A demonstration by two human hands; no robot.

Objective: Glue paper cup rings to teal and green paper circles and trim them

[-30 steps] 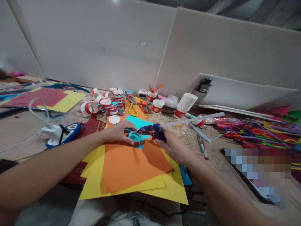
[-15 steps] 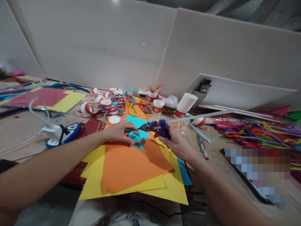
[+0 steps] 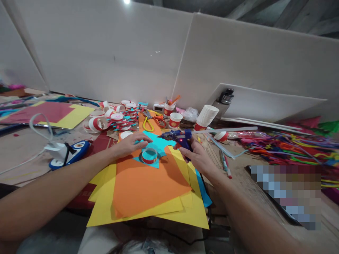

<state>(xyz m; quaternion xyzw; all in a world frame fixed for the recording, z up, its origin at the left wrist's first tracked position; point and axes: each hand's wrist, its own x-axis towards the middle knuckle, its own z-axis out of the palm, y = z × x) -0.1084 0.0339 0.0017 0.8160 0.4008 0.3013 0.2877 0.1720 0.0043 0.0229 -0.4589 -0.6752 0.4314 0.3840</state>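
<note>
A blue hot glue gun (image 3: 182,138) with a small red light is gripped in my right hand (image 3: 197,155), its nozzle pointing left and a long clear glue stick trailing from its back. Below the nozzle, a short red-and-white ring cut from a paper cup (image 3: 149,160) stands on a piece of cyan paper (image 3: 161,143). My left hand (image 3: 132,144) hovers just behind and left of the ring, fingers stretched and apart, holding nothing that I can see. Orange paper (image 3: 150,190) lies under the cyan piece, over yellow sheets (image 3: 106,215).
Behind are cut cup rings (image 3: 96,124), scissors (image 3: 148,122), a paper cup (image 3: 175,120) and a cup stack (image 3: 208,116). A power strip (image 3: 79,150) lies left. Pens (image 3: 225,164), colourful pipe cleaners (image 3: 286,150) and a blurred-out device (image 3: 286,197) are right.
My left hand has let go of the cup ring and lifted up and back from it. The glue gun has risen slightly away from the ring, which stays on the cyan paper.
</note>
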